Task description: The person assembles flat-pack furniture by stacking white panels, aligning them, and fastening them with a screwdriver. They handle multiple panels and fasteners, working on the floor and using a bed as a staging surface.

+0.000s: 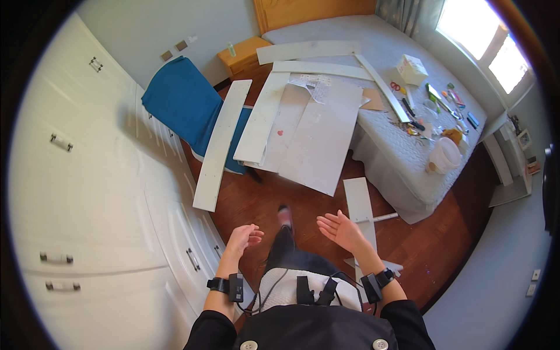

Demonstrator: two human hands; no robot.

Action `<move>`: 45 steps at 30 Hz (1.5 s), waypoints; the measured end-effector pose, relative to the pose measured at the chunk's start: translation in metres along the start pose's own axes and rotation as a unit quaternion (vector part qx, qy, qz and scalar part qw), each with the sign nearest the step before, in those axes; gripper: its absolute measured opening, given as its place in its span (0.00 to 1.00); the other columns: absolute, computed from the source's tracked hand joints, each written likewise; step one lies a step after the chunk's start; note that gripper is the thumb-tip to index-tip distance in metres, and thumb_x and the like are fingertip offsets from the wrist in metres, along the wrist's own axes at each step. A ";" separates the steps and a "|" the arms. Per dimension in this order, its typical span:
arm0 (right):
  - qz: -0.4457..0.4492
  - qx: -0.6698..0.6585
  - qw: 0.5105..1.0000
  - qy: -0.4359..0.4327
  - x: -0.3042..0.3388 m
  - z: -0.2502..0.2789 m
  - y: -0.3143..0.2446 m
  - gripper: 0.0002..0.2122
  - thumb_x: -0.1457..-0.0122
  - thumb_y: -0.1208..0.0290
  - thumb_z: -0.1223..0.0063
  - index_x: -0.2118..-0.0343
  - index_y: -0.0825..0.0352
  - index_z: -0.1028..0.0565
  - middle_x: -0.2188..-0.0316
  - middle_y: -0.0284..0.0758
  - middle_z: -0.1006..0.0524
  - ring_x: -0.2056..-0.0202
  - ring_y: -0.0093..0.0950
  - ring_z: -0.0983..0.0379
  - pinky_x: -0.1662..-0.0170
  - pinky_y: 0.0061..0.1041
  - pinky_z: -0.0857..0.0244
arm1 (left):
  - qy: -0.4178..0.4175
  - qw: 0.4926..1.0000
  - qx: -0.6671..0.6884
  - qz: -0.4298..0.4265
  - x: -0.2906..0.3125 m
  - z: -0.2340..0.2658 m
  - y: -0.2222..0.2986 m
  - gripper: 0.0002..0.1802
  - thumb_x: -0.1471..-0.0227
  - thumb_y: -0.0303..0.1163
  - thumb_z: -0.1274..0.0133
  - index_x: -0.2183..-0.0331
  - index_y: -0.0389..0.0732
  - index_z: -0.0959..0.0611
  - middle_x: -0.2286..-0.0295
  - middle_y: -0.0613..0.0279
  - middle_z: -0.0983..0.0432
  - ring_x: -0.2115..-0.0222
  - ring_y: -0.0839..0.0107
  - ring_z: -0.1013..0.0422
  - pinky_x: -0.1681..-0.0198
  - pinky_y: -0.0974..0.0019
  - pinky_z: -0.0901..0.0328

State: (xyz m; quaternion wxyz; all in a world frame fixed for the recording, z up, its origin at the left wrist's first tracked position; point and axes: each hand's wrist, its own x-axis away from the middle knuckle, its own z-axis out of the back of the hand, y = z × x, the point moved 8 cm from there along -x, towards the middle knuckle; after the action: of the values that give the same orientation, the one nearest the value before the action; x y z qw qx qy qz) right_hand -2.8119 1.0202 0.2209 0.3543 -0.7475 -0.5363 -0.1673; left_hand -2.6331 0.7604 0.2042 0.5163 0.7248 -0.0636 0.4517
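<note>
Both my hands are raised over the reddish-brown floor (318, 262) and hold nothing. My left hand (245, 238) has loosely bent fingers that stand apart from the thumb. With its palm up, my right hand (339, 230) spreads its fingers. Ahead lies a large white panel (324, 134), and narrower white boards (263, 122) rest along its left side. A long white board (223, 146) leans across the blue-covered chair (184, 102). Closest to my right hand is a white plank (357, 197) on the floor, with a thin white strip (382, 218) beside it.
On the bed (402, 181) lie more white boards (382, 87), red-handled scissors (396, 87), several tools, a white bucket (444, 156) and a tissue box (412, 69). White cabinets (93, 204) line the left. A wooden nightstand (245, 58) stands at the back.
</note>
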 end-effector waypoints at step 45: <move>-0.190 -0.471 0.833 0.221 -0.253 -0.068 -0.105 0.16 0.40 0.64 0.50 0.51 0.60 0.33 0.50 0.32 0.29 0.47 0.29 0.34 0.47 0.31 0.36 | -0.227 0.948 0.134 0.181 -0.422 -0.205 0.253 0.26 0.40 0.49 0.58 0.53 0.35 0.28 0.56 0.58 0.29 0.56 0.73 0.32 0.52 0.71 0.38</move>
State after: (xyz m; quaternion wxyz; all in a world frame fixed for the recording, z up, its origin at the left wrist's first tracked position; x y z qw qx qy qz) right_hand -2.9925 0.8173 0.1457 0.0299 -0.6509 -0.4316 -0.6238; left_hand -3.1418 0.6519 0.0872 0.2959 0.8469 -0.2479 0.3659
